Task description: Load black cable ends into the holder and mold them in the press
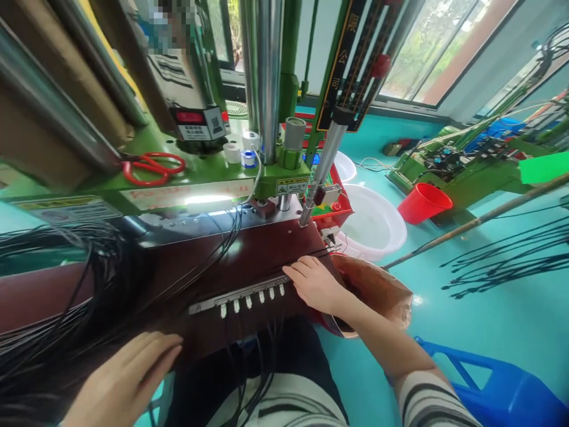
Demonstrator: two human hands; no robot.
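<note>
A narrow metal bar (240, 295) lies slantwise on the dark brown table (267, 252) before me. Several small whitish connectors (249, 301) stick out along its near edge, with black cables (242, 356) running from them down over my lap. My right hand (316, 284) is at the bar's right end, fingers curled over it; the thumb is hidden. My left hand (128, 373) is off to the lower left, fingers stretched and apart from the bar, with nothing visible in it. A large bundle of black cables (104, 267) is beside it on the table's left.
A green press machine (186, 172) stands behind the table, with red scissors (153, 169) and tape rolls on it. To the right are a paper-lined bin (377, 284), a white tub (373, 222), a red bucket (424, 203) and a blue plastic object (511, 385). Cables hang at far right.
</note>
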